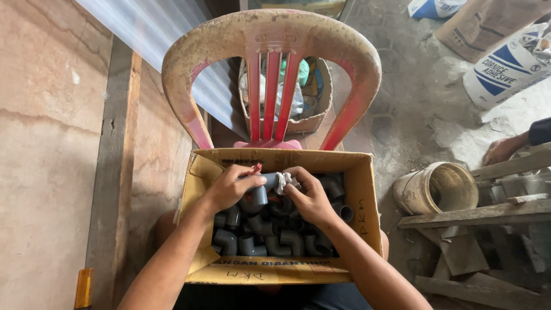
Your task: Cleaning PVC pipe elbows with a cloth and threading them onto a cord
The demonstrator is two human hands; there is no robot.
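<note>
Matt grey plastic pipe elbows fill a creased cardboard box; the red plastic chair looks scuffed and dusty, the floor rough concrete.

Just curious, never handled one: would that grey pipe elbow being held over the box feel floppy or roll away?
The grey pipe elbow looks like rigid moulded plastic, so probably stiff. Its bent shape likely stops rolling. The left hand lifts it easily, suggesting it is light.

— What sort of place is this?
— A building site or rough workshop: bare concrete floor, cement sacks, a crusted bucket, timber offcuts (and a mortar-stained plastic chair).
</note>
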